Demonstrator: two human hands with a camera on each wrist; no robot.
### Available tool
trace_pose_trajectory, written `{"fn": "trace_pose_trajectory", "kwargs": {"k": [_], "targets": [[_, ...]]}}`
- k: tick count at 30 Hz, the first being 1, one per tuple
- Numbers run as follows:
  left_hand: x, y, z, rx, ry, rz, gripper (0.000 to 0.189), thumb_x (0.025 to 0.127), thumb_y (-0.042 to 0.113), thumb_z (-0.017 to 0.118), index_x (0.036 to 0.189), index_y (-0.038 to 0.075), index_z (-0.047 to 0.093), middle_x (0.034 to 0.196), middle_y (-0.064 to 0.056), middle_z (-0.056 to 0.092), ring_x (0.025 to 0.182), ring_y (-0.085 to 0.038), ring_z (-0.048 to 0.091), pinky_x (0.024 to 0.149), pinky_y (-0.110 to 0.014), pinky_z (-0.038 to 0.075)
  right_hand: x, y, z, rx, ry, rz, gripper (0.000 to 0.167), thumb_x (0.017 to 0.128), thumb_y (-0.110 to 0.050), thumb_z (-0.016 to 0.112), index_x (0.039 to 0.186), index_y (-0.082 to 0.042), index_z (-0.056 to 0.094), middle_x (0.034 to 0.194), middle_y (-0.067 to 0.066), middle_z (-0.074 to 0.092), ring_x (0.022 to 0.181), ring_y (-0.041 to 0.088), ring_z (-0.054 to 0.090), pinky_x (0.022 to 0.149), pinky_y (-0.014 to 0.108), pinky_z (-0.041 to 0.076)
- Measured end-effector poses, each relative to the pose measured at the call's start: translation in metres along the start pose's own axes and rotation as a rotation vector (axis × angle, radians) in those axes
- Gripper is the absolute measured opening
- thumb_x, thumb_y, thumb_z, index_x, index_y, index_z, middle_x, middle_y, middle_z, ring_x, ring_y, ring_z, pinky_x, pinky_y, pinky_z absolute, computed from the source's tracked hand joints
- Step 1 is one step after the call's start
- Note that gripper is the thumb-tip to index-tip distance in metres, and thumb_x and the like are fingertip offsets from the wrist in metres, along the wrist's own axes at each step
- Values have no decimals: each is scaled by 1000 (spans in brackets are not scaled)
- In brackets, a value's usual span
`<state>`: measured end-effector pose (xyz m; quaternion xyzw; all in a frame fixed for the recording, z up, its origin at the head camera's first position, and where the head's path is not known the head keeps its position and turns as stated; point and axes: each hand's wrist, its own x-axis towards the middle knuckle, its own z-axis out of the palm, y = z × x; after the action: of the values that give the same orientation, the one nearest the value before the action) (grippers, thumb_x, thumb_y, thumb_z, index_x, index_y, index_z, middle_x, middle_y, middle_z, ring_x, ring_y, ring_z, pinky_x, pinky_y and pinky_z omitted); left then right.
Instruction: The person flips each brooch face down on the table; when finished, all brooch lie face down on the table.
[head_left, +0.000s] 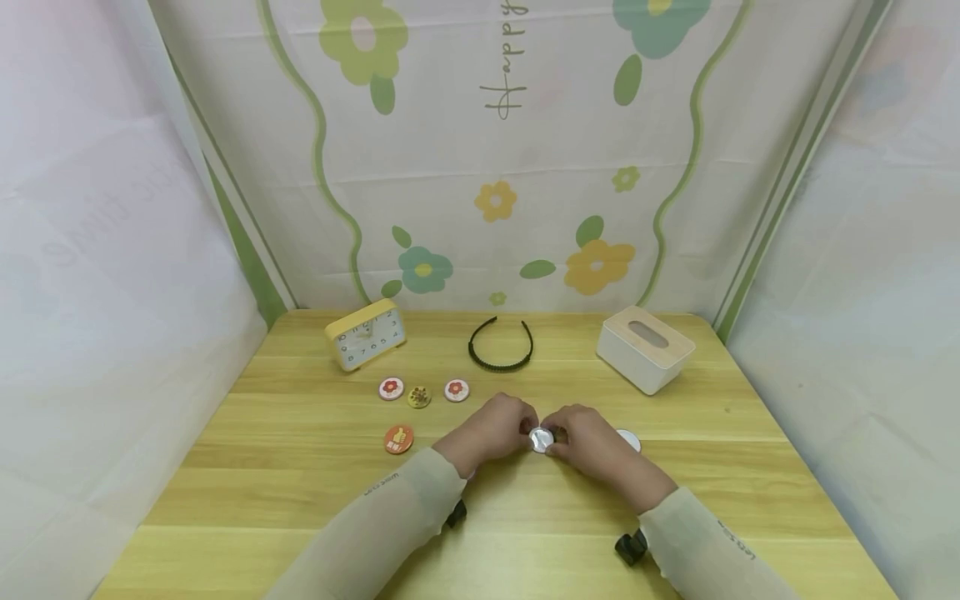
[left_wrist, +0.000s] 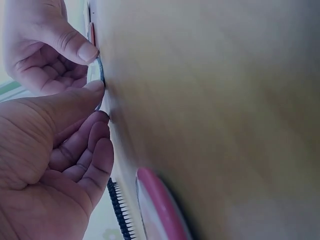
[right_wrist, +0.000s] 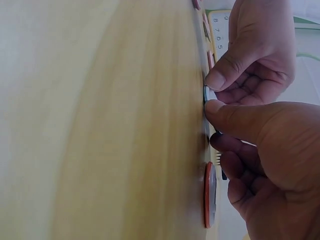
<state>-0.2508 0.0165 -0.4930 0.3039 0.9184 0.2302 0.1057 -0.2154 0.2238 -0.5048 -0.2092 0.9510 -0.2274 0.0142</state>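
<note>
Both hands meet over the middle of the table at a small round badge (head_left: pixel 542 440) with a shiny silvery face. My left hand (head_left: pixel 501 427) pinches its left edge between thumb and fingers. On the right edge, my right hand (head_left: pixel 588 437) holds it the same way. The thumbs (left_wrist: pixel 82 95) lie along its near rim, low over the wood, in the left wrist view. A pink-rimmed badge (left_wrist: pixel 162 205) lies close by the left hand. Beside the right hand is a red-edged badge (right_wrist: pixel 210 195), partly covered by that hand in the head view.
Two red-flower badges (head_left: pixel 391 388), a yellow badge (head_left: pixel 419 397) and an orange thumbs-up badge (head_left: pixel 399 439) lie to the left. Behind are a yellow clock (head_left: pixel 367 335), a black headband (head_left: pixel 498 365) and a tissue box (head_left: pixel 645 350). Fabric walls (head_left: pixel 495 150) enclose the table.
</note>
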Motion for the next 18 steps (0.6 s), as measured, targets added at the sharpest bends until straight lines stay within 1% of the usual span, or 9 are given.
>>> {"fn": "trace_pose_trajectory", "kwargs": {"k": [3, 7, 10, 13, 15, 17, 18], "targets": [[1, -1, 1, -1, -11, -3, 5, 95, 19, 87, 99, 19, 84, 81, 14, 71, 77, -3, 59, 74, -21, 51, 0, 3, 1, -8, -6, -20, 26, 93, -16, 88, 118, -15, 83, 112, -4, 79, 108, 17, 68, 98, 44, 57], [1, -1, 2, 29, -23, 5, 7, 94, 20, 88, 101, 19, 86, 81, 15, 71, 76, -3, 59, 72, -21, 50, -1, 4, 0, -21, -22, -53, 25, 94, -14, 87, 119, -12, 83, 111, -2, 77, 104, 15, 66, 93, 40, 58], [1, -3, 3, 46, -27, 17, 8, 94, 21, 88, 102, 19, 87, 79, 16, 69, 75, -3, 56, 70, -20, 49, -1, 3, -2, -21, -41, -60, 25, 95, -13, 85, 120, -9, 82, 113, 1, 77, 101, 14, 64, 90, 39, 57], [0, -8, 1, 50, -27, 45, 5, 95, 22, 87, 97, 19, 85, 74, 12, 64, 71, -5, 52, 67, -22, 45, 0, 2, -3, -16, -52, -49, 26, 95, -13, 86, 120, -8, 81, 113, 2, 76, 101, 14, 64, 90, 40, 57], [-4, -12, -3, 36, -19, 56, 6, 97, 23, 86, 100, 18, 84, 77, 9, 66, 72, -5, 53, 68, -23, 46, 0, 2, -3, -19, -55, -45, 27, 95, -14, 86, 120, -8, 81, 113, 2, 76, 102, 14, 65, 91, 41, 58], [-11, -17, -11, -2, -17, 37, 12, 98, 23, 84, 108, 16, 83, 86, 6, 72, 77, -4, 57, 73, -24, 51, 1, 2, -3, -21, -57, -42, 27, 95, -16, 86, 120, -8, 81, 113, 1, 76, 103, 15, 66, 93, 42, 58], [-16, -19, -16, -27, -14, 20, 17, 99, 23, 83, 114, 15, 83, 94, 5, 76, 82, -4, 60, 78, -26, 54, 2, 2, -3, -26, -57, -42, 27, 95, -16, 87, 120, -8, 81, 113, 1, 76, 104, 16, 66, 94, 43, 58]]}}
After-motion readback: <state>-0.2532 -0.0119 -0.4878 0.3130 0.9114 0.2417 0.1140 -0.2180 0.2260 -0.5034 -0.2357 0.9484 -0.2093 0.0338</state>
